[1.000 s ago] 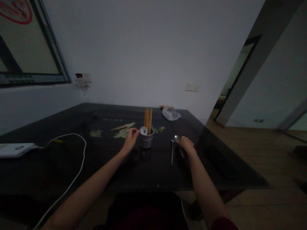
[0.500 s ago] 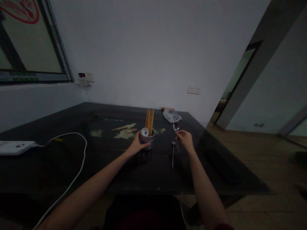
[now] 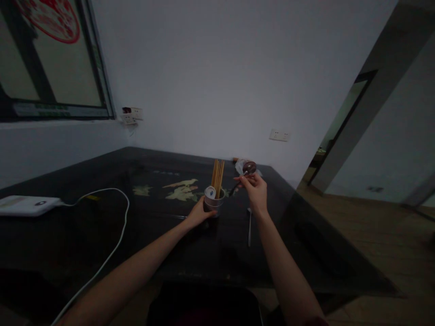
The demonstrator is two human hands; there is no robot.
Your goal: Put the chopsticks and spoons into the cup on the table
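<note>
A small metal cup (image 3: 214,206) stands on the dark table (image 3: 163,244). It holds several wooden chopsticks (image 3: 217,173) and a white ceramic spoon (image 3: 210,192). My left hand (image 3: 199,214) is wrapped around the cup's left side. My right hand (image 3: 254,189) is raised just right of the cup and pinches a metal spoon (image 3: 245,171), bowl up and handle slanting down toward the cup. A second metal spoon (image 3: 249,225) lies flat on the table below my right wrist.
A white device (image 3: 25,204) with a white cable (image 3: 112,235) lies at the left of the table. A crumpled plastic bag (image 3: 239,165) sits at the far edge. The table's right edge borders a wooden floor (image 3: 367,244). Wall sockets (image 3: 131,115) sit by the window.
My left hand closed around the cup. My right hand lifted one metal spoon off the table and carried it up and left toward the cup; the other spoon stayed flat.
</note>
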